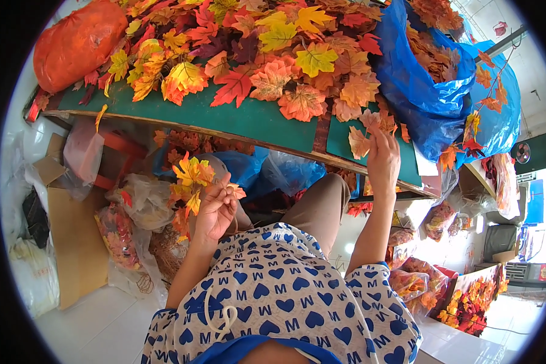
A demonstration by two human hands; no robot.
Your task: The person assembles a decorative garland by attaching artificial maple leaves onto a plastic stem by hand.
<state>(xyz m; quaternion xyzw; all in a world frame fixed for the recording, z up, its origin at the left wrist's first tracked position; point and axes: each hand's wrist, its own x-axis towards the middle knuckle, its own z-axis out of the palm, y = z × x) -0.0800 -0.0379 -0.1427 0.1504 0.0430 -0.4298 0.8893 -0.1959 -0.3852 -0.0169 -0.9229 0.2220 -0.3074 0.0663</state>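
Note:
My left hand [217, 209], low in front of the table, has its thumb and fingers pinched together on a garland of artificial maple leaves. The garland's yellow and orange leaves [194, 173] hang to the left of the fingers, and an orange leaf shows just past the fingertips. My right hand [383, 151] reaches over the front edge of the table at the right, its fingers closed at a pale orange artificial leaf [370, 119]. Another pale orange leaf [358, 143] lies beside these fingers. A large heap of red, orange and yellow artificial leaves [285, 76] covers the back of the table.
The green tabletop [236, 126] has a wooden front edge. A red plastic bag [79, 45] sits at its left end, and a blue bag [428, 82] of leaves at its right. A cardboard sheet [76, 249] and clear bags [142, 200] stand at lower left. Bagged leaves [409, 282] lie at right.

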